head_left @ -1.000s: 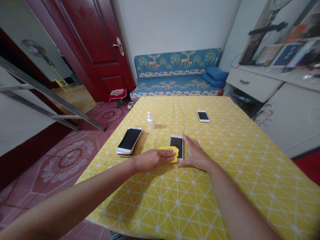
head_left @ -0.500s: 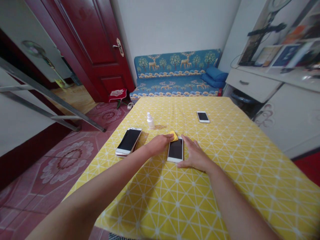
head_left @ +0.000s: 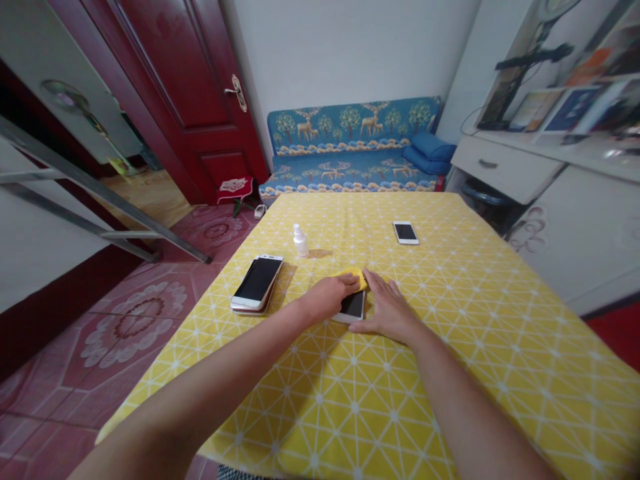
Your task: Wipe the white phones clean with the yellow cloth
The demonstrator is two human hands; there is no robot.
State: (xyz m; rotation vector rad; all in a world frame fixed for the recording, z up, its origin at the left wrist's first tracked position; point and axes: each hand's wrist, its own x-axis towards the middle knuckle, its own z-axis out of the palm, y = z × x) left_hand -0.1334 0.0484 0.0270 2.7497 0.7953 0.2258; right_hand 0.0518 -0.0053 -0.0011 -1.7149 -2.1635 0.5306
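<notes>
Probably light, stiff, slick phone (head_left: 354, 307) (glass likely fragile): hold by edges. Right hand (head_left: 390, 308) spread beside it; left hand (head_left: 327, 295) gripping yellow cloth (head_left: 357, 272).

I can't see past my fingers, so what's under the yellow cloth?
The yellow cloth lies over the far end of a white phone, whose near screen and edge show. The part beneath the cloth and left hand cannot be seen.

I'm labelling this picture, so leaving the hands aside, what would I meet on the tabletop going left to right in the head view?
Stacked phones, white bottle, phone partly under the yellow cloth, the lone phone farther back.
</notes>
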